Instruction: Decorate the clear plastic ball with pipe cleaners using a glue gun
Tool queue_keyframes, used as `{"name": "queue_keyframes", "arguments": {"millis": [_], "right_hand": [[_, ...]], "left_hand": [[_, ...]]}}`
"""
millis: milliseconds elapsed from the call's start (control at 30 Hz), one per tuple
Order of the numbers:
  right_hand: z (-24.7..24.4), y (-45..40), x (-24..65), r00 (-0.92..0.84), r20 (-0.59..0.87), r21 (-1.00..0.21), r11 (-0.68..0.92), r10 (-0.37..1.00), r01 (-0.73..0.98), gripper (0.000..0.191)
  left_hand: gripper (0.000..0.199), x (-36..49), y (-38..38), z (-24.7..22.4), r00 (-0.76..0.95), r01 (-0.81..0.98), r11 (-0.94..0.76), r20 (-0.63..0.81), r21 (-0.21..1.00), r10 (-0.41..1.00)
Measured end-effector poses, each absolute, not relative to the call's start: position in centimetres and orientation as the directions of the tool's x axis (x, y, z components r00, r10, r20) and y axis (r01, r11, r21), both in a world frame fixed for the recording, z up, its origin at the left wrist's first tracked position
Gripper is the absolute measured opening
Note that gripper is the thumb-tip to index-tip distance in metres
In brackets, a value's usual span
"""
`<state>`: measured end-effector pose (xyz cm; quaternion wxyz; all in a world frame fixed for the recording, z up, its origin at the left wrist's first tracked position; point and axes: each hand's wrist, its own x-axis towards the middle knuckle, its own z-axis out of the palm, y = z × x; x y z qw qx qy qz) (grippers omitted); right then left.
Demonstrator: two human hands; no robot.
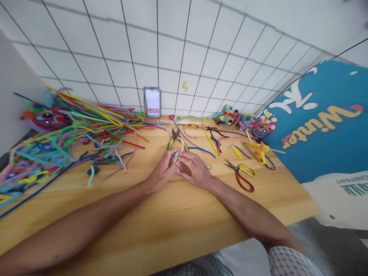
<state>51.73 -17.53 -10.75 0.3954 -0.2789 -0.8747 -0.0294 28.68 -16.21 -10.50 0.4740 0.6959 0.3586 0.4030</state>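
Near the middle of the wooden table, my left hand point(163, 171) and my right hand point(196, 169) meet around a small pipe-cleaner piece point(176, 157) in pink, light blue and orange. Fingers of both hands are closed on it and cover much of its shape. A pink strand point(182, 144) sticks up from between them. Just beyond the fingertips lie pliers point(175, 134) with green and yellow handles, partly hidden by the hands.
Many loose pipe cleaners point(115, 122) spread over the left side. Scissors point(238, 172) and a yellow glue gun point(259, 151) lie to the right. A phone point(152, 102) leans on the tiled wall. Decorated colourful figures point(229, 115) stand at the back right.
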Motion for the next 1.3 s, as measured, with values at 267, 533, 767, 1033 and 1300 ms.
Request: {"name": "queue_keyframes", "arguments": {"millis": [267, 533, 767, 1033, 1300], "right_hand": [[-10.9, -17.0, 51.1, -0.524, 0.736, -0.114, 0.841, 0.429, 0.528, 0.062], [-11.5, -18.8, 51.1, -0.514, 0.695, -0.178, 0.813, 0.503, 0.555, 0.056], [-12.1, -19.6, 51.5, -0.521, 0.592, -0.276, 0.762, 0.615, 0.586, 0.051], [-9.3, -17.6, 50.5, -0.501, 0.559, -0.238, 0.706, 0.661, 0.667, 0.046], [-5.6, -22.8, 63.9, 0.151, 0.581, -0.461, 0.171, 0.800, 0.871, 0.031]], "left_hand": [[0.050, 28.8, -16.0, -10.2, 0.398, 0.137, -0.328, 0.251, 0.935, 0.882], [0.052, 27.8, -17.6, -12.0, 0.418, 0.192, -0.329, 0.227, 0.925, 0.880], [0.051, 27.3, -18.1, -12.4, 0.437, 0.246, -0.306, 0.177, 0.920, 0.882], [0.062, 27.6, -16.3, -11.1, 0.415, 0.239, -0.260, 0.144, 0.936, 0.899], [0.055, 28.7, -16.7, -9.0, 0.470, 0.200, -0.371, 0.244, 0.907, 0.848]]}}
